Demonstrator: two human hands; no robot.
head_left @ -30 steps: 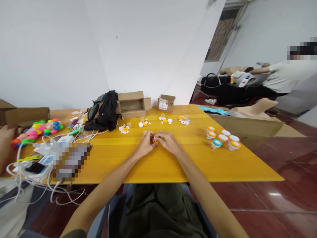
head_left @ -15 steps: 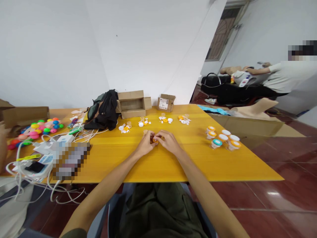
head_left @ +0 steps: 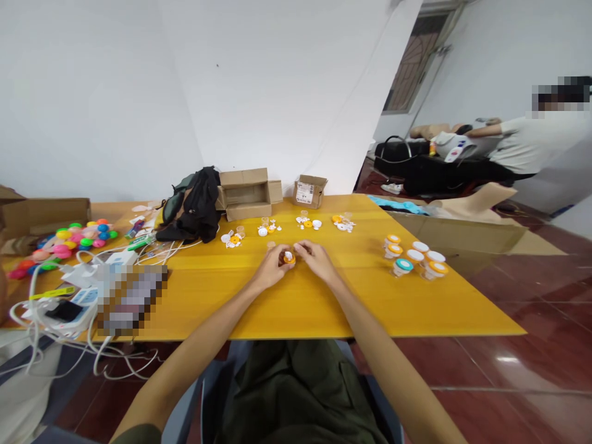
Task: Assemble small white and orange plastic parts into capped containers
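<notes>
My left hand (head_left: pixel 272 269) is closed around an orange ring-shaped lid (head_left: pixel 290 261) with white parts in its middle, just above the table (head_left: pixel 296 311). Close to its right side, my right hand (head_left: pixel 316 261) has thumb and fingertips pinched together, apart from the lid; whatever they hold is too small to make out. A clear plastic cup (head_left: pixel 271 245) stands just behind my left fingers, partly hidden. Farther back lie small groups of loose parts: orange rings (head_left: pixel 235 240), white discs (head_left: pixel 263 232), small white pieces and clear cups (head_left: pixel 240 231).
Several lidded clear cups (head_left: pixel 403 266) with orange, white and teal tops stand at the right. Two cardboard boxes (head_left: pixel 250 213) (head_left: pixel 309 192) and a black bag (head_left: pixel 198 209) line the back. Cables, a power strip (head_left: pixel 83 302) and coloured balls (head_left: pixel 65 250) crowd the left. Another person (head_left: pixel 531 145) sits beyond.
My right fingers have drawn back a little to the right from the orange lid, which now shows more of its white middle. My left hand keeps its hold.
</notes>
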